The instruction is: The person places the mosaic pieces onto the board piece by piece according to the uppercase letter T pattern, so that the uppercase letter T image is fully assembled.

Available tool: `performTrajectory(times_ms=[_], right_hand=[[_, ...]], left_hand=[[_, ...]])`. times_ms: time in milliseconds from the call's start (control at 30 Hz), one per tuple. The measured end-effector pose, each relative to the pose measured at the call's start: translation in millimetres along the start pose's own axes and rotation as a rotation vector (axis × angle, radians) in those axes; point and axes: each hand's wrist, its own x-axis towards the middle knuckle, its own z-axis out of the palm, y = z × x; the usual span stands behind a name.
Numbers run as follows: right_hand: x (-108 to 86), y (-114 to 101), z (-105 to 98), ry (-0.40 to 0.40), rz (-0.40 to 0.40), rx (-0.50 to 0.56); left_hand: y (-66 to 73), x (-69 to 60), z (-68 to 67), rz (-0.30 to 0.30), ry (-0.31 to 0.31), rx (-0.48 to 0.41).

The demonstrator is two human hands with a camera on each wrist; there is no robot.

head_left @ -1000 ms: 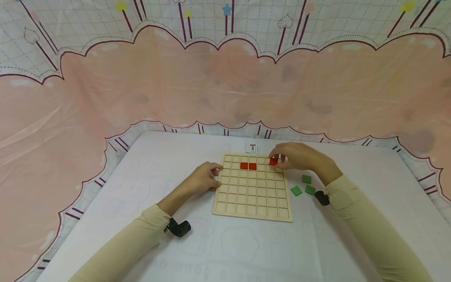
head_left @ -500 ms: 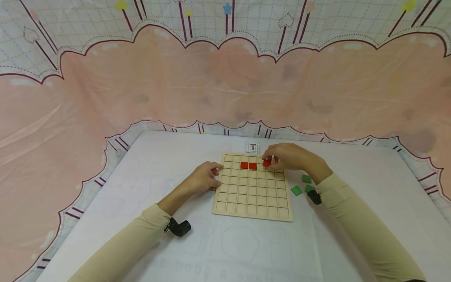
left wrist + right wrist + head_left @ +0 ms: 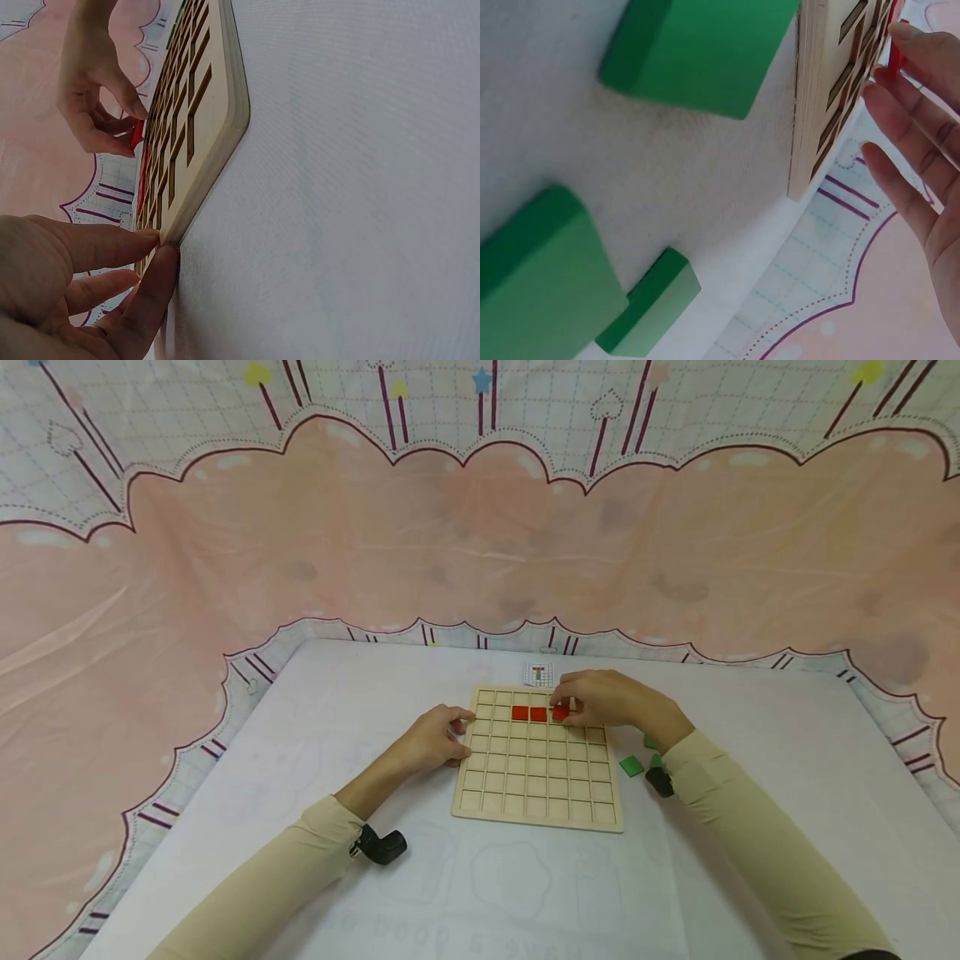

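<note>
Pinched between the right hand's (image 3: 609,697) thumb and fingers is a red square tile (image 3: 560,712), close over the wooden grid board (image 3: 536,768). It is just right of two other red tiles (image 3: 528,713) in the same row; whether it touches the board I cannot tell. In the right wrist view this tile (image 3: 897,56) stands tilted between the fingertips. Along the board's left edge, the left hand (image 3: 429,739) rests its thumb and index fingertip, set apart. The left wrist view has those fingertips (image 3: 150,238) against the board's rim.
Green square tiles (image 3: 632,766) lie right of the board, partly hidden by the right wrist; three appear in the right wrist view. A small printed grid card (image 3: 538,674) lies behind the board. The white tabletop (image 3: 360,693) meets a patterned cloth backdrop (image 3: 420,543).
The right hand has moved left with its red tile, from the board's right edge to beside the two red tiles. The left hand and board have stayed put.
</note>
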Motion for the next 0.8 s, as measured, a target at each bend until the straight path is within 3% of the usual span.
performTrajectory(times_ms=[800], right_hand=[[5.9,3.0,5.9,0.001,-0.015,-0.025]], left_hand=[[1.3,-0.8,-0.2,0.000,-0.003,0.007]])
